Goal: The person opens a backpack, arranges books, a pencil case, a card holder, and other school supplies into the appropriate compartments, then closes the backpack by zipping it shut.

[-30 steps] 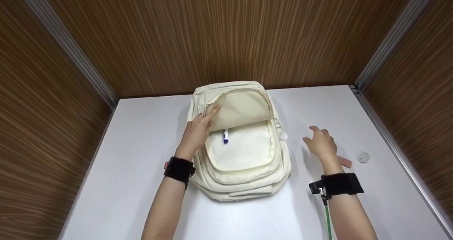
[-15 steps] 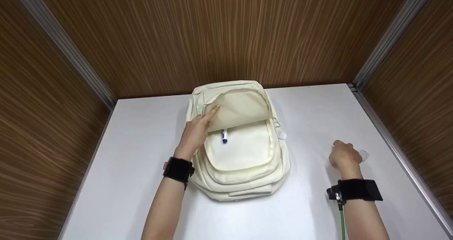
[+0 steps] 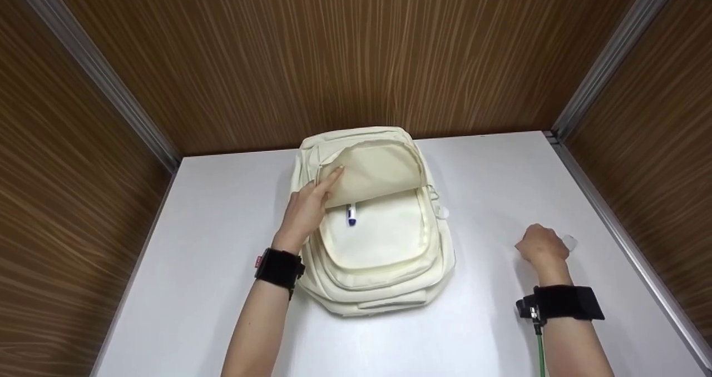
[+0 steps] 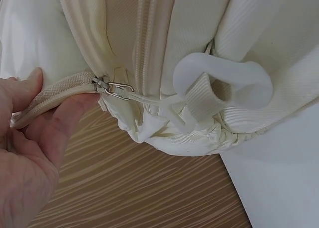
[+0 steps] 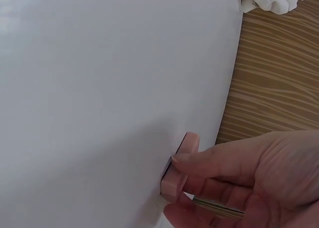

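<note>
A cream backpack [image 3: 378,288] lies on the white table, its front pocket flap [image 3: 378,171] folded back. Near the flap's left corner, my left hand [image 3: 305,213] pinches the zippered edge [image 4: 60,91] between thumb and fingers, beside a metal zipper pull [image 4: 117,90]. A white marker [image 3: 351,214] with a blue end sticks out from under the flap, its upper part hidden. To the right, my right hand [image 3: 542,246] holds a small oblong pink block [image 5: 180,168] with a dark edge between thumb and fingers, at the tabletop; the head view hides the block behind the hand.
A small whitish translucent piece [image 3: 569,242] lies just right of my right hand, partly covered by it. White table surface [image 3: 484,182] stretches between backpack and right hand. Wood-grain panels [image 3: 356,54] enclose the back and sides. A green cable [image 3: 540,355] trails from the right wrist band.
My right hand has moved right and toward me, coming down over the pink block and taking hold of it. The left hand keeps its grip on the flap.
</note>
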`<state>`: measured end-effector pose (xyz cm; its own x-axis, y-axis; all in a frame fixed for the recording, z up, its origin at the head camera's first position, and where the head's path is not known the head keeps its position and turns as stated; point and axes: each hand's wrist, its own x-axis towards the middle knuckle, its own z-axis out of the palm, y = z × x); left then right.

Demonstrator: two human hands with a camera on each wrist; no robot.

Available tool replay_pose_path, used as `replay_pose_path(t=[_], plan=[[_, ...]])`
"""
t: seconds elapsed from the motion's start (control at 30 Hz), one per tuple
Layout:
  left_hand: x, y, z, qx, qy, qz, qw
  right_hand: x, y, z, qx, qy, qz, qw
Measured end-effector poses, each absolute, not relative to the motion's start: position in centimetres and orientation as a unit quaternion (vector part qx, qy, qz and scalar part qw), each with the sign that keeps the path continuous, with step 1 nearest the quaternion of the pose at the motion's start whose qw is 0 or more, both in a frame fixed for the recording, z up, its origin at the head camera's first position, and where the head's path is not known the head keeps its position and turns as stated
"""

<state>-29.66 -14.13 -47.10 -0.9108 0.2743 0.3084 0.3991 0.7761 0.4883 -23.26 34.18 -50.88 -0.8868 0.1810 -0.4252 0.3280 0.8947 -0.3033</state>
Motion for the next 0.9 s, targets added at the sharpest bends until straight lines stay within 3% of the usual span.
replay_pose_path(t=[0.2,0.73,0.9], plan=[[-29.5,-14.3,-47.2,-0.187,-0.934,-0.272,0.132,-23.8,32.3,-49.8,0.096,0.961,-0.188,0.176],[-30.4,-13.9,-46.4,-0.176,-0.941,-0.245,0.153,-26.0,22.5,-45.8,-0.029,0.955,-0.296,0.009],[-30.7,-13.8,-46.3,-0.173,-0.94,-0.24,0.172,-26.2,18.9,-45.5,-0.074,0.943,-0.323,-0.018]])
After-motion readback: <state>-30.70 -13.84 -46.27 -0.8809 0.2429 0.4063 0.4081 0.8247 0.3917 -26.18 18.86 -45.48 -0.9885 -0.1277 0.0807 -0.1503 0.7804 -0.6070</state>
